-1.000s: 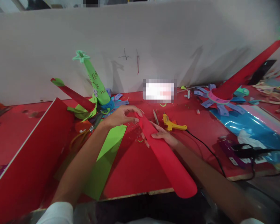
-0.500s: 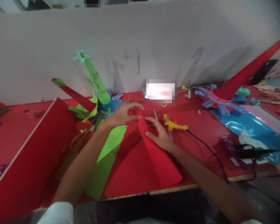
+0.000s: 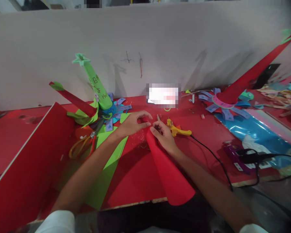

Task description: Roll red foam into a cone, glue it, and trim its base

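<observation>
A red paper cone slants across the near part of the table, its wide end reaching over the front edge. My right hand pinches its narrow upper end between thumb and fingers. Just left of that end, my left hand is curved with thumb and fingers apart, and I see nothing between them. Green paper sheets lie beneath my left forearm. Past my right hand rests a yellow glue gun with a black cord.
Orange-handled scissors lie left, near a standing red board. Behind are a green paper tower and a smaller red one. At right are a tall red paper tower, blue film and a purple box.
The cone has swung slightly, its wide end coming nearer and past the table edge. My left hand has come off the cone's narrow end; my right hand has shifted up to it.
</observation>
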`<state>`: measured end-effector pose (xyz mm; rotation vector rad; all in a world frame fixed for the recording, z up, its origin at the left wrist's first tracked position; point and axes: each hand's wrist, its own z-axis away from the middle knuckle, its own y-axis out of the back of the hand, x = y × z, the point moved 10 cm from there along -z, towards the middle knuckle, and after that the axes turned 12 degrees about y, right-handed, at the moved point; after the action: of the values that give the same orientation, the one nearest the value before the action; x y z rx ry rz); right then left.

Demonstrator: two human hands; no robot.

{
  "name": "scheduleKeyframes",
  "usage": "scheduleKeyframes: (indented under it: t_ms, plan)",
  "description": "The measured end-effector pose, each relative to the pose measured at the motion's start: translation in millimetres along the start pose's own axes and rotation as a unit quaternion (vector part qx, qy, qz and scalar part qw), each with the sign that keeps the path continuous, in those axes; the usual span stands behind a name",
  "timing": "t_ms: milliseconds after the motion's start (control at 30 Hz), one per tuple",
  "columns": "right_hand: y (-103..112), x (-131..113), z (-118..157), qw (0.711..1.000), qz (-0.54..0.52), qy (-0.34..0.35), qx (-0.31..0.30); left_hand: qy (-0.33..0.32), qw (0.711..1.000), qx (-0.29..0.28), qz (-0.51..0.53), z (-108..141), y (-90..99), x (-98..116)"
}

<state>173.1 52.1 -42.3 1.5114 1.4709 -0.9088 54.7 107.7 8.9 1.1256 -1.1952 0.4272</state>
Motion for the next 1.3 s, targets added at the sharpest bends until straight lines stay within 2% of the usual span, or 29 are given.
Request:
scheduleKeyframes:
  t_ms: [333,600,833,1000,1067,1133,1300]
  plan:
    - [3,-1,-6,1.000,-0.006,0.000,-0.005,0.012,1.000,-0.010,0.018,-2,-8.0,-6]
    - [0,-8,-6,0.999,-0.032,0.013,-0.027,0.025,0.999,0.036,0.012,-3,-0.8,-6]
    - [-6,-9,-2,0.998,-0.024,0.014,-0.052,0.031,0.999,0.044,0.003,-2,-1.4,-9]
    - [6,-11,-3,0.999,0.015,0.034,-0.010,0.029,0.998,0.057,0.020,-2,6.1,-8]
    - [5,-5,-2,0.999,-0.037,0.011,-0.017,0.034,0.997,0.063,0.018,-3,10.7,-9]
    - [-7,6,2,0.990,-0.124,-0.049,-0.056,0.036,0.997,0.069,0.005,-3,13.9,-10]
    - [-40,19,25,0.926,-0.287,-0.204,-0.136,0.028,0.998,0.060,-0.008,-4,11.3,-12]
